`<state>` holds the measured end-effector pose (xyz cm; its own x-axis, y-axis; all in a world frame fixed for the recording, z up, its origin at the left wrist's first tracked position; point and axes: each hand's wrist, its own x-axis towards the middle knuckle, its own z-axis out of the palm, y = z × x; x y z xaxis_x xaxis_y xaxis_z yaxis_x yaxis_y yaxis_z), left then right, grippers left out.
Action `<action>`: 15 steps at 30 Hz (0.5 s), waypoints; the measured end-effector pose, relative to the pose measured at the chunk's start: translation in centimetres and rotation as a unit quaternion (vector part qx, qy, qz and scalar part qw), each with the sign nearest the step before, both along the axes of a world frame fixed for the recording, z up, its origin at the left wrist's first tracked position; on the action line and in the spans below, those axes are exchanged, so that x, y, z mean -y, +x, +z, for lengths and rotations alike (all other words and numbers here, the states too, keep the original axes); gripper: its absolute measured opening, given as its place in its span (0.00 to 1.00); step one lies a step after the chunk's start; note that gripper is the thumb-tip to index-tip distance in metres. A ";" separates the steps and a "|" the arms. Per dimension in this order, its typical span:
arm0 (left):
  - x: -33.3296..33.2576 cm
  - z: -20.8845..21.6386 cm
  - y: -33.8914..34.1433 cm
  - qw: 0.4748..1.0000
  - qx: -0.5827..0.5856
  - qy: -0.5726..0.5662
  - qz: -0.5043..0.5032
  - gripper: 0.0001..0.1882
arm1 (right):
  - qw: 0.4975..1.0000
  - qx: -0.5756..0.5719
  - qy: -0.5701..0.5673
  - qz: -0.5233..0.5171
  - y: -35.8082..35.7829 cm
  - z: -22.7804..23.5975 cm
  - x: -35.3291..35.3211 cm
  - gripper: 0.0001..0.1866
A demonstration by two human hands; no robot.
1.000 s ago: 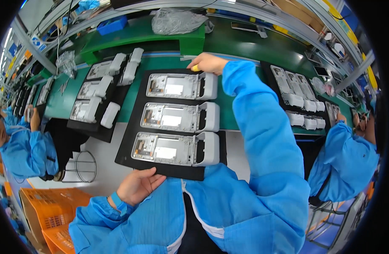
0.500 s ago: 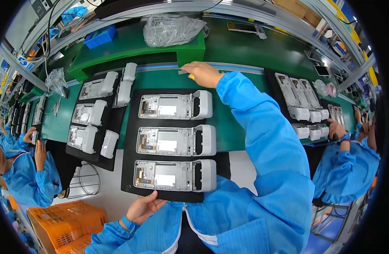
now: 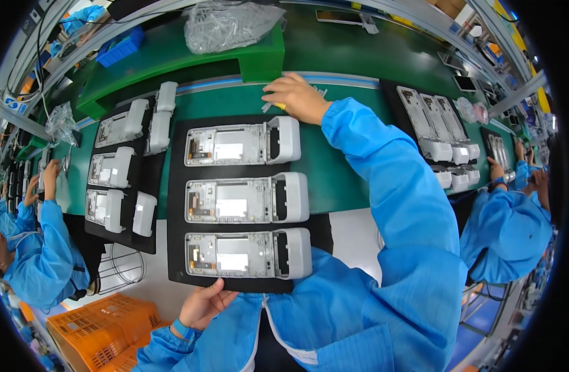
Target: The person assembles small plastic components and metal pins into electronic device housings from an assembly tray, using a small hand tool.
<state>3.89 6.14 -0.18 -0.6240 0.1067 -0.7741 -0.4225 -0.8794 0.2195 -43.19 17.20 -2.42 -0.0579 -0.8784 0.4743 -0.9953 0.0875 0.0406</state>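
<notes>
A black board (image 3: 179, 248) in front of me carries three grey device housings, a far one (image 3: 225, 149), a middle one (image 3: 235, 201) and a near one (image 3: 231, 257). Each lies face up with its inside showing and a thick light-grey end to the right. My left hand (image 3: 204, 304) holds the board's near edge, thumb at the rim, other fingers bent. Beyond the board, my right hand (image 3: 300, 99) is bent down over small pale strips (image 3: 267, 106) on the green table. A yellow patch shows by its fingers. The palm hides whatever its fingertips hold.
A second black board (image 3: 149, 186) with more housings stands left, a third (image 3: 393, 99) right. A green raised shelf (image 3: 173, 65) bears a clear plastic bag (image 3: 228, 28) and a blue bin (image 3: 120, 46). An orange crate (image 3: 105, 328) is lower left. Co-workers in blue sit on both sides.
My right hand has lowered onto the pale strips, with its fingers more bent. My left hand stays at the board's edge. The whole view has shifted slightly.
</notes>
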 end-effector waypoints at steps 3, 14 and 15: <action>-0.3 0.7 -0.8 0.999 -0.010 -0.035 0.005 0.21 | 0.999 0.035 -0.009 0.032 -0.4 0.3 -2.1 0.14; -0.5 0.2 -2.9 0.998 -0.051 -0.033 0.000 0.20 | 0.986 0.165 0.006 0.006 -1.2 -0.2 -8.9 0.14; -0.6 0.3 -3.6 0.997 -0.058 -0.042 0.012 0.19 | 0.986 0.166 0.004 0.001 -1.3 -0.3 -9.1 0.14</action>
